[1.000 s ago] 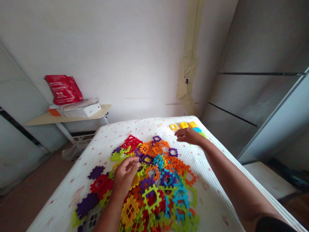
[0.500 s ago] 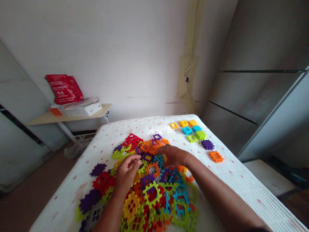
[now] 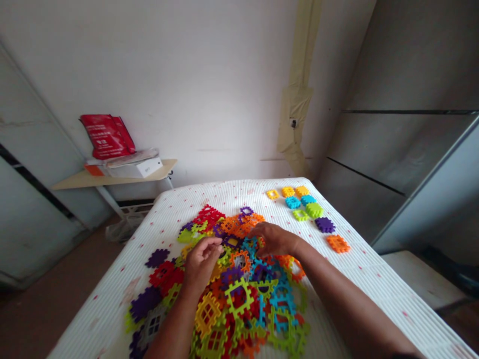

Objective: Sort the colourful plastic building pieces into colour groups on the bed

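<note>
A heap of toothed plastic building tiles, in several colours, lies in front of me. Above its left part is my left hand (image 3: 204, 258), its fingers loosely curled and thumb apart from the index finger, with nothing visible in it. My right hand (image 3: 272, 238) reaches over the heap's right side, fingers and thumb spread around a blue tile (image 3: 249, 246); contact cannot be made out. Between the hands lie a purple tile (image 3: 232, 242) and an orange frame tile (image 3: 240, 261). Orange tiles (image 3: 239, 225) sit just beyond them. Nearer me is a lime frame tile (image 3: 239, 297).
Sorted tiles stand along the right side of the cloth-covered table (image 3: 209, 190): yellow (image 3: 302, 191), blue (image 3: 292, 202), lime (image 3: 314, 210), purple (image 3: 325, 225) and orange (image 3: 338, 244). Left, a side table (image 3: 80, 180) bears a red bag (image 3: 107, 137). A grey cabinet (image 3: 396, 134) stands right.
The view has shifted slightly, moving the scene a little to the right. My right hand's fingers and thumb look farther apart over the blue tile. My left hand keeps its loose curl.
</note>
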{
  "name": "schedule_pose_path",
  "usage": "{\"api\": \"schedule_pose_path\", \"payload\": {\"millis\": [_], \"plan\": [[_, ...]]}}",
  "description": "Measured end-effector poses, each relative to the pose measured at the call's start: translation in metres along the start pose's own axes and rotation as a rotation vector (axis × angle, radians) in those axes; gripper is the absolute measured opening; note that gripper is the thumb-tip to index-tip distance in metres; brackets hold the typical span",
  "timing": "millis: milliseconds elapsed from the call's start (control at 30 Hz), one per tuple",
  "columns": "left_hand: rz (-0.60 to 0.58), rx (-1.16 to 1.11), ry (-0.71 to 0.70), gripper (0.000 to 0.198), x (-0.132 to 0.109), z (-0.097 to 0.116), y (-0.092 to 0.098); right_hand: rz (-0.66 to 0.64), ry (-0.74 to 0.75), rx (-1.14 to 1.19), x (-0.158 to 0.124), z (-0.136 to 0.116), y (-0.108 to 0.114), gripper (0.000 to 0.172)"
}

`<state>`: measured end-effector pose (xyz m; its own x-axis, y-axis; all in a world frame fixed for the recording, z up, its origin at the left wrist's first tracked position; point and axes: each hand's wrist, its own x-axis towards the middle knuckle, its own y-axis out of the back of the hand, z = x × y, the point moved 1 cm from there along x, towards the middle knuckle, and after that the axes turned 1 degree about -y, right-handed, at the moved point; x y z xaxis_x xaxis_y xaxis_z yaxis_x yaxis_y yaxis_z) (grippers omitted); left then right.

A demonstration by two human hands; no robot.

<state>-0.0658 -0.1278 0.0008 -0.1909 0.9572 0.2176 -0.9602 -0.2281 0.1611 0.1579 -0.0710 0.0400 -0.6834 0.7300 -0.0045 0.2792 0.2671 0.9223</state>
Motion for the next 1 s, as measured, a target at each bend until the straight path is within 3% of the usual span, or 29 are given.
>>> {"api": "schedule_pose_path", "payload": {"millis": [100,200,400,567,1000], "plan": [[0.006,0.028,-0.039,0.029,0.002,-0.005,0.001,-0.035,-0.002,-0.006,-0.002,-0.001,0.005,0.055],[-0.024,0.139,-0.190,0.021,0.004,-0.008,0.003,-0.059,-0.006,-0.003,-0.005,-0.001,0.011,0.051],[-0.231,0.499,-0.397,0.036,0.005,-0.009,-0.005,-0.034,-0.011,0.005,-0.009,0.000,0.018,0.050],[-0.280,0.605,-0.420,0.039,0.006,-0.012,-0.010,0.003,-0.030,-0.024,-0.009,0.004,0.017,0.051],[-0.223,0.713,-0.444,0.028,0.005,-0.015,-0.011,0.112,-0.127,-0.078,-0.008,0.011,0.017,0.044]]}}
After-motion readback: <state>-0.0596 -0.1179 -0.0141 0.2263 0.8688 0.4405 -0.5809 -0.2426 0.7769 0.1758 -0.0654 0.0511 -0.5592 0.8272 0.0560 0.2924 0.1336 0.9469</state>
